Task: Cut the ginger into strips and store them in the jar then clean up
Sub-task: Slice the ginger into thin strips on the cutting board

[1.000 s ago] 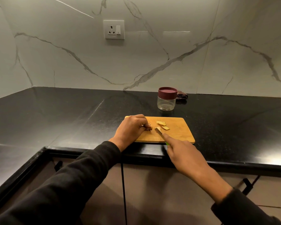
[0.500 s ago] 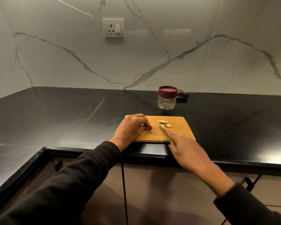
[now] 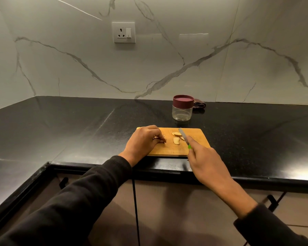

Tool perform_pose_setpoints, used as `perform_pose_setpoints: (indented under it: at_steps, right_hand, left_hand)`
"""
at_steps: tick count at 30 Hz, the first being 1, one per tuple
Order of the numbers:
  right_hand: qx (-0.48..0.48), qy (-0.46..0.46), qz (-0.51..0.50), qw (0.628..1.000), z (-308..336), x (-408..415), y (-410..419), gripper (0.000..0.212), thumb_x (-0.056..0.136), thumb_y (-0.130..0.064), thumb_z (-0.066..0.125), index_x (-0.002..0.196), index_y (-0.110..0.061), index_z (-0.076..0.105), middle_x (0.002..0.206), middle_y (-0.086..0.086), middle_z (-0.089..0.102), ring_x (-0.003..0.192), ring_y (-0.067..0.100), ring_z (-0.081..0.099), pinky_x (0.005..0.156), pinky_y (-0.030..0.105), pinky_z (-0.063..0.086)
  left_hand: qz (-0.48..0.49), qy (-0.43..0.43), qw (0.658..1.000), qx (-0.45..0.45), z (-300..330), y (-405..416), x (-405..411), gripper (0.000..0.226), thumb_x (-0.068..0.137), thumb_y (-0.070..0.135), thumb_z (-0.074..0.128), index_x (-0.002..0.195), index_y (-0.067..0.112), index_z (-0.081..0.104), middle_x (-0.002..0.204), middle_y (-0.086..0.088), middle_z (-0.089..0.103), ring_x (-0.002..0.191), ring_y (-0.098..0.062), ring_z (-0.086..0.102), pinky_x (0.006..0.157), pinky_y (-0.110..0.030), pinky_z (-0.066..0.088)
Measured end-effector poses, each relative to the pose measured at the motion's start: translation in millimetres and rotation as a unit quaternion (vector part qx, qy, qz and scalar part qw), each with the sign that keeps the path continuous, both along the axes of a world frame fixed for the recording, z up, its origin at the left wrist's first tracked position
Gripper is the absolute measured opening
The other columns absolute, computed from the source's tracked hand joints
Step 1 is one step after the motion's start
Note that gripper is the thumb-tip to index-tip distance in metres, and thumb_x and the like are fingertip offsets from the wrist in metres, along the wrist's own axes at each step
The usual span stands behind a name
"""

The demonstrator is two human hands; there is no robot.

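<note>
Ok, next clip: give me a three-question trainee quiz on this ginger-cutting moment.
1. True or false: the jar has its lid on.
2. Which hand holds the knife? A left, B right, C neither.
3. Fill in: the ginger slices lie on the ____.

Key:
1. True; the maroon lid is in place.
2. B; the right hand grips the green handle, while the left hand pinches a ginger piece with its fingers.
3. Cutting board.

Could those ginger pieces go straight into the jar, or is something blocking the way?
The jar wears its maroon lid, which blocks the opening. Bare counter lies between it and the ginger slices on the cutting board.
</note>
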State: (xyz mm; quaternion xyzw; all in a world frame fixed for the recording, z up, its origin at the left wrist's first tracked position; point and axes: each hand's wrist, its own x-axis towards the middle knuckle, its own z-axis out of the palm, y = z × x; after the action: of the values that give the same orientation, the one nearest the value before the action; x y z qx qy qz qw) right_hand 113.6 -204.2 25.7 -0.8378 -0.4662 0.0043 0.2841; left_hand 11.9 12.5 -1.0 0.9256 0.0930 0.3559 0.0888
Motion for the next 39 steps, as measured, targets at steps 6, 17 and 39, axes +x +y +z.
perform_pose_setpoints:
  at_steps: [6, 17, 39]
  right_hand:
    - [-0.07, 0.011, 0.029, 0.997, -2, -2, 4, 0.054, 0.105, -0.03, 0.038, 0.155, -0.046, 0.024, 0.085, -0.005, 0.054, 0.069, 0.01, 0.051, 0.062, 0.032, 0.037]
    - [-0.076, 0.024, 0.027, 0.996, -3, -4, 9, 0.052, 0.105, -0.029, 0.038, 0.155, -0.04, 0.028, 0.094, -0.004, 0.054, 0.071, 0.009, 0.054, 0.062, 0.032, 0.038]
    - [-0.054, 0.006, 0.037, 0.998, 0, -16, 7, 0.053, 0.107, -0.031, 0.036, 0.157, -0.041, 0.021, 0.077, -0.007, 0.057, 0.063, 0.007, 0.051, 0.049, 0.024, 0.029]
  left_hand:
    - [0.001, 0.0, 1.0, -0.002, 0, 1, 0, 0.002, 0.087, 0.019, 0.078, 0.087, 0.017, 0.077, 0.095, 0.008, 0.07, 0.08, -0.004, 0.065, 0.075, -0.022, 0.056]
    - [-0.022, 0.024, 0.999, -0.006, 1, 2, 0, 0.013, 0.091, 0.014, 0.073, 0.098, 0.022, 0.08, 0.103, 0.008, 0.075, 0.092, -0.003, 0.068, 0.088, -0.02, 0.055]
    - [0.037, 0.007, 0.999, -0.013, -1, 2, 2, 0.015, 0.092, 0.026, 0.071, 0.105, 0.023, 0.078, 0.1, 0.008, 0.075, 0.089, -0.004, 0.068, 0.083, -0.024, 0.056]
